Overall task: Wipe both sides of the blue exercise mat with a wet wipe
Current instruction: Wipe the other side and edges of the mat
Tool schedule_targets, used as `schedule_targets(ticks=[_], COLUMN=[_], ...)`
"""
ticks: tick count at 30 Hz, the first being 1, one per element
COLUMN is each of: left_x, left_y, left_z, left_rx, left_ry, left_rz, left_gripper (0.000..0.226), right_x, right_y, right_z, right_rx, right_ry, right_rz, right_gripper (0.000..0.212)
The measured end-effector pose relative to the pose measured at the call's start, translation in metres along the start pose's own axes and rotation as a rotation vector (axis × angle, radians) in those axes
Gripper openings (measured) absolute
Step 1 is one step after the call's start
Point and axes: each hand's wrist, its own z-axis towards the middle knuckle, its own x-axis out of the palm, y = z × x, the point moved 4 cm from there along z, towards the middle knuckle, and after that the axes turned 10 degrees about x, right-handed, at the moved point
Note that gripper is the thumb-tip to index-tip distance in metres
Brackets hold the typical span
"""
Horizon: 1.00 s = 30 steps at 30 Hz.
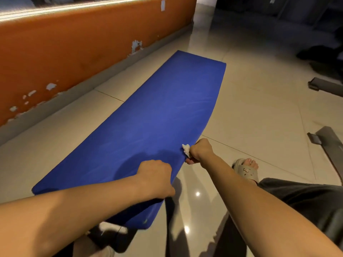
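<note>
On the tiled floor [250,108], the blue mat [148,112] lies unrolled, its length running away from the person and roughly parallel to the orange wall [65,52] on the left. A grey skirting [74,97] runs along the foot of the wall, and the paint above it is chipped in several white patches. A strip of bare tile separates the mat from the skirting.

Left hand [156,179]: positioned on the mat's right long edge, near the near end. The fingers are curled together over the edge and clamp the mat; the fingertips are hidden under it.

Right hand [200,151]: positioned on the same edge, just beyond the left hand. The fingers are closed into a fist on a crumpled white wipe [186,149], which protrudes from the fist onto the blue surface. The thumb sits under the mat's edge, so the wipe is pressed against the mat at that point.

Mat condition: faint pale streaks cross the top surface. The near right corner appears to stand clear of the floor, with a dark shadow on the tiles beneath it.

Surroundings: a foot in a beige sandal [245,171] rests on the floor to the right of the right forearm, beside a leg in dark cloth. Two grey metal bars [323,84] lie on the floor further right, well apart from the mat. The far right background is dark and cannot be made out.
</note>
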Motion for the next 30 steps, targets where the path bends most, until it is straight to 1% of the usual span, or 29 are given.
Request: schedule_targets(ticks=[2, 5, 6, 8, 11, 13, 15, 18, 19, 23, 24, 25, 27, 28, 29, 30], left_x=[-0.013, -0.017, -0.015, -0.014, -0.014, -0.012, -0.014, -0.019, -0.021, -0.02, -0.021, -0.024, -0.026, -0.028, -0.029, -0.026], left_y=[-0.003, -0.008, -0.009, -0.008, -0.002, 0.001, 0.002, 0.001, 0.001, 0.003, 0.002, -0.001, -0.005, -0.003, 0.002, 0.012], left_z=[-0.008, -0.016, -0.017, -0.017, -0.014, -0.012, -0.011, -0.011, -0.012, -0.019, -0.02, -0.02, -0.021, -0.026, -0.035, -0.047], left_rx=[0.009, -0.009, -0.014, -0.046, -0.084, -0.099, -0.12, -0.145, -0.159, -0.229, -0.229, -0.224, -0.236, -0.26, -0.316, -0.413], left_ry=[-0.093, -0.186, -0.198, -0.234, -0.25, -0.262, -0.288, -0.319, -0.318, -0.341, -0.349, -0.352, -0.362, -0.385, -0.418, -0.453], left_rz=[0.046, 0.115, 0.121, 0.097, 0.051, 0.022, -0.019, -0.044, -0.042, -0.052, -0.063, -0.077, -0.15, -0.23, -0.313, -0.381], left_gripper=[0.031, 0.029, 0.029, 0.031, 0.032, 0.034, 0.037, 0.036, 0.035, 0.025, 0.025, 0.024, 0.021, 0.023, 0.029, 0.035], right_x=[-0.008, -0.024, -0.026, -0.02, -0.011, -0.006, -0.002, 0.002, 0.006, 0.017, 0.015, 0.013, 0.007, 0.006, 0.007, 0.007], right_y=[0.009, 0.022, 0.025, 0.025, 0.022, 0.02, 0.019, 0.012, 0.008, -0.006, -0.006, -0.004, 0.0, 0.002, 0.004, 0.003], right_z=[-0.001, -0.003, 0.0, 0.008, 0.014, 0.009, 0.0, -0.019, -0.028, -0.061, -0.061, -0.057, -0.048, -0.044, -0.043, -0.042], right_rx=[-0.182, -0.462, -0.515, -0.565, -0.588, -0.643, -0.703, -0.773, -0.825, -1.076, -1.135, -1.187, -1.261, -1.293, -1.306, -1.31], right_ry=[-0.121, -0.286, -0.308, -0.28, -0.175, -0.1, -0.044, -0.043, -0.021, 0.201, 0.201, 0.166, 0.08, 0.046, 0.029, 0.027], right_rz=[-0.21, -0.336, -0.381, -0.471, -0.506, -0.59, -0.673, -0.771, -0.796, -0.868, -0.907, -0.948, -0.979, -0.987, -0.997, -0.998], right_gripper=[0.018, 0.004, 0.006, 0.017, 0.033, 0.039, 0.035, 0.018, 0.017, 0.019, 0.021, 0.021, 0.011, 0.008, 0.008, 0.009])
